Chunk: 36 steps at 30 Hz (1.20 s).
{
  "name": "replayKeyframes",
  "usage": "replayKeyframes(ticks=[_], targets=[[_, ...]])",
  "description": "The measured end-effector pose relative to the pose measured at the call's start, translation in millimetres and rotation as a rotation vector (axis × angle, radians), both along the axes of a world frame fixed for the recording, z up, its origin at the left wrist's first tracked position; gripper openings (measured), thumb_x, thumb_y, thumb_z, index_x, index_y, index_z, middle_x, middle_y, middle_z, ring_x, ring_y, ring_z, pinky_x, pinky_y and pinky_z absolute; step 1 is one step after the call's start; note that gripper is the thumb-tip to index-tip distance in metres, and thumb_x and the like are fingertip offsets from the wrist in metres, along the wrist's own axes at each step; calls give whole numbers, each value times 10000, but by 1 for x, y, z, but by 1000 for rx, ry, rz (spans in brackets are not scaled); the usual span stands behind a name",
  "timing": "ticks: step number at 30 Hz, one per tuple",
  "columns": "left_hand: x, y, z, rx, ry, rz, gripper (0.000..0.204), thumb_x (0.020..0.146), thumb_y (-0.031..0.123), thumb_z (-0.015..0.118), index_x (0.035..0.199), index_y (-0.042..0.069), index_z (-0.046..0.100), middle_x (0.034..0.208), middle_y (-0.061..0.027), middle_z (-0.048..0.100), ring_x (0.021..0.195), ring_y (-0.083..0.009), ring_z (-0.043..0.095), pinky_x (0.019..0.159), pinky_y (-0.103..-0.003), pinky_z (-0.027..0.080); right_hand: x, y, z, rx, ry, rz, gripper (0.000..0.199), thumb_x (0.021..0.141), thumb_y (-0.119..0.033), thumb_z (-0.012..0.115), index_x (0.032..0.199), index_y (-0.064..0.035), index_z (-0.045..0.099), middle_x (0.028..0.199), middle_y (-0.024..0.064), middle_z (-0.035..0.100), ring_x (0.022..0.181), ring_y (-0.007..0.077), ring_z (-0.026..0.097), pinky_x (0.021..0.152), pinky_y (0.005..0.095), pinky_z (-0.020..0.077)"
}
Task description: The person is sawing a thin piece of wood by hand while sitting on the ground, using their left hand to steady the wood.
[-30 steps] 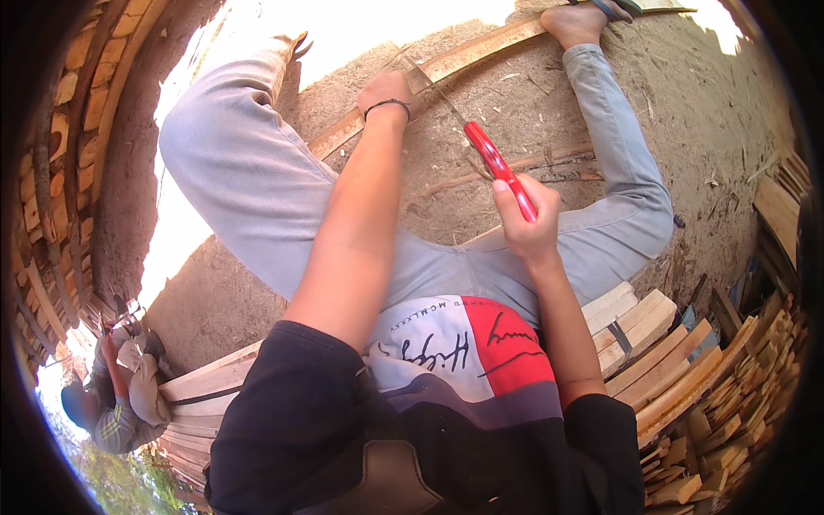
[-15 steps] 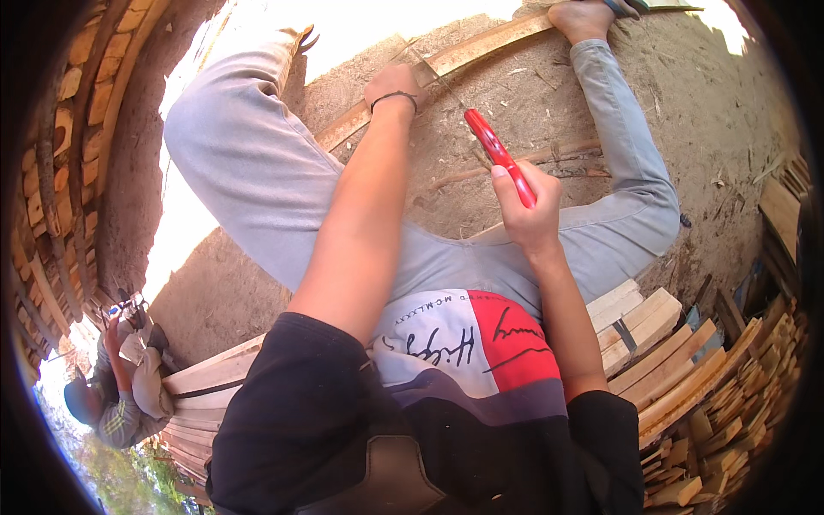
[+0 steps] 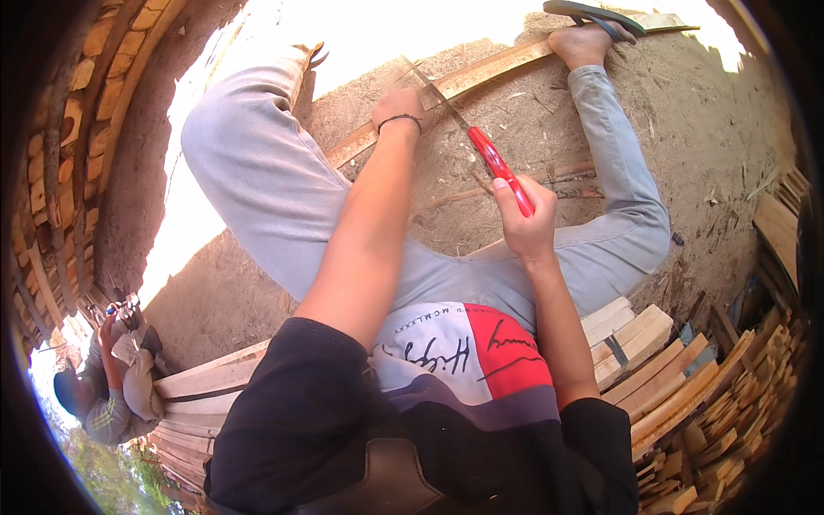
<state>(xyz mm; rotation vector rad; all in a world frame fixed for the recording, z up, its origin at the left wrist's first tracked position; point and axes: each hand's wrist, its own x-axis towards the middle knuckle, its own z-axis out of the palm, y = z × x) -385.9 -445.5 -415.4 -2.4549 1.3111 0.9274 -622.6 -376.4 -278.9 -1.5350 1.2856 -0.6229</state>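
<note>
A person sits on sandy ground (image 3: 704,129), sawing a long wooden slat (image 3: 481,77) that lies across the dirt ahead. The right hand (image 3: 524,227) has its fingers wrapped tight round the red handle of a handsaw (image 3: 493,159), the blade resting on the slat. The left hand (image 3: 396,107) presses flat on the slat just beside the blade, while a sandalled foot (image 3: 588,39) pins its far end. Stacked wooden offcuts (image 3: 687,386) lie at the right.

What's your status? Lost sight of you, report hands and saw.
Left hand pressing the plank down. Right hand gripping the red-handled saw, blade on the plank. Foot pinning the far end; nothing blocking.
</note>
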Motion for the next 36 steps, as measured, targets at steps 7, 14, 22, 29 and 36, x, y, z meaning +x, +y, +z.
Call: replayKeyframes(ticks=[7,14,22,29,36], targets=[[3,4,2,22,-26,27,299,827,266,698,1087,125,742,1151,-96,717,1088,-269,685,905,-399,561,-45,30,35,170,-3,-46,335,928,-187,661,679,-8,528,560,-5,406,549,62,362,487,303,281],[-1,3,12,37,-6,12,291,829,253,702,1083,116,743,1138,-97,720,1076,-269,689,888,-388,570,-10,7,3,152,-31,-39,329,942,-187,642,690,-7,533,571,-18,397,552,60,354,489,295,275],[4,9,-1,10,0,50,272,833,237,701,1074,118,743,1144,-97,717,1059,-268,695,875,-388,573,-28,12,42,206,35,19,323,939,-170,641,688,-3,523,588,-19,410,562,57,354,492,287,270],[-7,-2,2,1,13,6,261,831,232,704,1065,123,744,1126,-99,721,1060,-264,696,866,-392,575,-27,2,23,160,4,16,331,949,-171,630,685,-7,515,591,-18,420,566,56,354,494,291,278],[7,15,-5,-84,47,99,266,830,170,648,1056,60,735,1116,-159,714,1056,-323,690,871,-421,573,-4,-3,13,169,8,58,335,949,-179,626,679,-15,515,584,-18,416,570,63,364,501,291,288]])
